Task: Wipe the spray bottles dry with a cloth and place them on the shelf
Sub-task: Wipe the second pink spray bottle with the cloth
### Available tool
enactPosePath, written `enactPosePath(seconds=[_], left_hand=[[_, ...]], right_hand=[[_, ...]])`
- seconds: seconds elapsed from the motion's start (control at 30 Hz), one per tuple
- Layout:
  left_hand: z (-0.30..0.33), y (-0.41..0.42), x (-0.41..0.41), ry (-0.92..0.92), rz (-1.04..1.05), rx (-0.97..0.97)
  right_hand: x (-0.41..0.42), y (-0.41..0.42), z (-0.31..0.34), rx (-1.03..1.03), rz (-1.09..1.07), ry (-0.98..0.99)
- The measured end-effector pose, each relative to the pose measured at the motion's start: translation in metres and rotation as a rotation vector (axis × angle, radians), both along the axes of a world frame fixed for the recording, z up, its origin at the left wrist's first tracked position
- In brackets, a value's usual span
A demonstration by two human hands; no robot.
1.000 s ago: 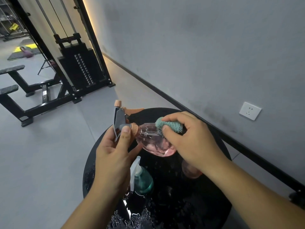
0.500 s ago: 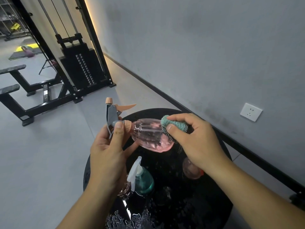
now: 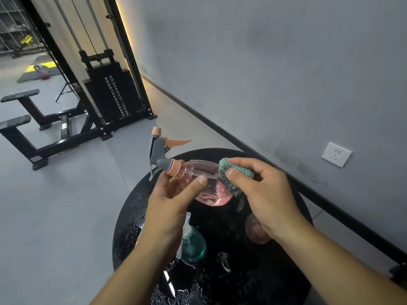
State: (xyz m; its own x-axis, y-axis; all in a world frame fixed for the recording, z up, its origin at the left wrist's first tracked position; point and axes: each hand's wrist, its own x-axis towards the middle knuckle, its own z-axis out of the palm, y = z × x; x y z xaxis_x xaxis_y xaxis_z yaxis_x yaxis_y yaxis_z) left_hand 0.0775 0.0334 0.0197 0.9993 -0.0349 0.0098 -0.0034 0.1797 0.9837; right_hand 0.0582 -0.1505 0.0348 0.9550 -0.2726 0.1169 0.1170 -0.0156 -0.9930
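Two hands worked over a round black table beaded with water. Left hand held the pink spray bottle on its side near the neck, thumb laid along the body and fingers curled behind it, grey trigger head pointing away to its left. Right hand pinched a folded teal cloth between thumb and fingers, pressed against the bottle's base end. Below the left hand stood a teal spray bottle; under the right wrist, another pinkish bottle, partly hidden.
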Motion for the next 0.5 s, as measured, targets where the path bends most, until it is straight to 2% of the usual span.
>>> enactPosePath(seconds=[0.37,0.5], left_hand=[[-0.004,-0.008,-0.003,0.007,-0.098,0.116],[-0.001,-0.006,-0.007,0.013,-0.065,0.124]], right_hand=[[-0.004,0.003,-0.002,0.098,-0.009,0.013],[-0.011,0.006,0.001,0.163,-0.007,0.046]])
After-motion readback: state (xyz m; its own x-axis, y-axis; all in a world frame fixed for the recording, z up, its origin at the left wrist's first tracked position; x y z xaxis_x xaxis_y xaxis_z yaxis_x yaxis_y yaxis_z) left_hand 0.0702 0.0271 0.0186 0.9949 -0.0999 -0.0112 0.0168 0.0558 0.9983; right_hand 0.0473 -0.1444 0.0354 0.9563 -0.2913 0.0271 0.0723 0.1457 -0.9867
